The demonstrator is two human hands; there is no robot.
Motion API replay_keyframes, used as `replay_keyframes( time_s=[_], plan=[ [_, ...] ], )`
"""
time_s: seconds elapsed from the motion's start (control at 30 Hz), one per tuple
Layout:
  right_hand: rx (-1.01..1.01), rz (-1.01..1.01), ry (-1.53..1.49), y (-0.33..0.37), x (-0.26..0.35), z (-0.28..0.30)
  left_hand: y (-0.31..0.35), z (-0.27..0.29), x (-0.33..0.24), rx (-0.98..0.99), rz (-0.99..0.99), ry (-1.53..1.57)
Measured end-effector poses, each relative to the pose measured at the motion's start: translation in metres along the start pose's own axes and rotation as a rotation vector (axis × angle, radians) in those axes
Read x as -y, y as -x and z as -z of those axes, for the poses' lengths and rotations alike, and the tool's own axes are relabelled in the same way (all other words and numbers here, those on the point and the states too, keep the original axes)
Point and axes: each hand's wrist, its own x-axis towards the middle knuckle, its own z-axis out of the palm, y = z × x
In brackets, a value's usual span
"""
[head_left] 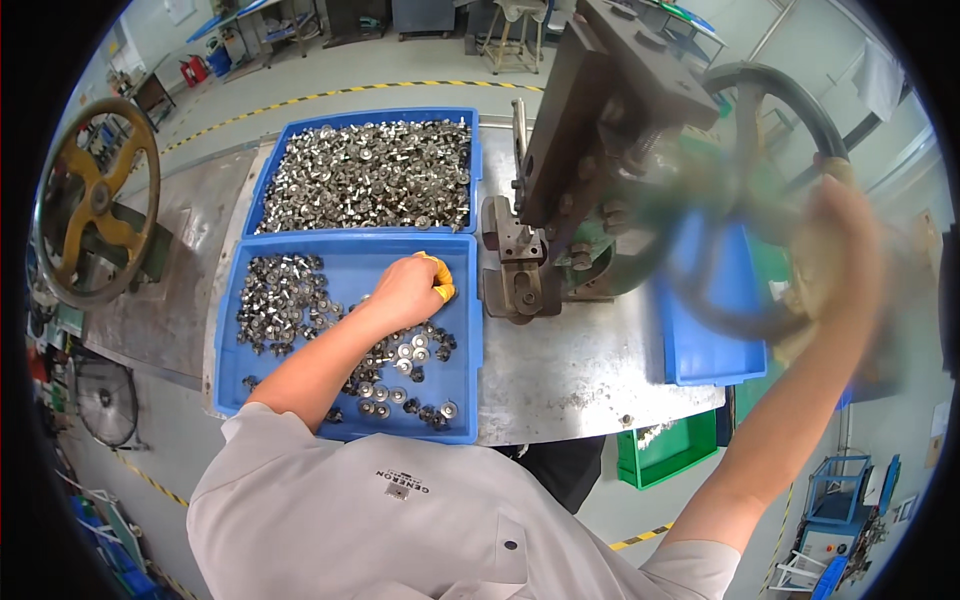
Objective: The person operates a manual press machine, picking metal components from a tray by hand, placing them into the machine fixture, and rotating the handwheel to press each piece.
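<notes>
My left hand [410, 291], with yellow covers on its fingertips, is over the right part of the near blue tray [350, 247]. Its fingers are curled in, and what they hold, if anything, is hidden. Small metal parts with round flanges [285, 300] lie in that tray, heaped at its left and scattered below my forearm. To the right stands a hand press [590, 130] with a small metal fixture [522, 270] at its base. My right hand [842, 225] is at the rim of the press's handwheel [775, 80]; motion smears the hand, so its grip cannot be made out.
Behind the near tray, another blue tray [476, 150] is full of similar metal parts. A further blue tray [715, 372] sits right of the press, partly behind the blurred wheel. Below the table edge is a green bin [690, 462]. At left stands a yellow-spoked handwheel [98, 198].
</notes>
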Motion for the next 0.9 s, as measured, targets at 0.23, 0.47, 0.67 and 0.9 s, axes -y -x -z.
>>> replay_keyframes(
  time_s=[0.23,0.47,0.67,0.9],
  plan=[
    [-0.033,0.039,0.06,0.011,0.001,-0.002,-0.011,0.003,-0.012,0.042,0.308,0.607],
    [-0.085,-0.007,-0.118,0.02,0.006,-0.013,-0.02,0.004,-0.023,-0.05,0.368,1.396],
    [-0.052,-0.017,-0.196,0.019,0.005,-0.014,-0.036,-0.001,-0.037,-0.113,0.324,1.425],
    [-0.097,-0.01,-0.203,0.023,0.006,-0.016,-0.054,-0.002,-0.059,-0.13,0.243,1.197]
  ],
)
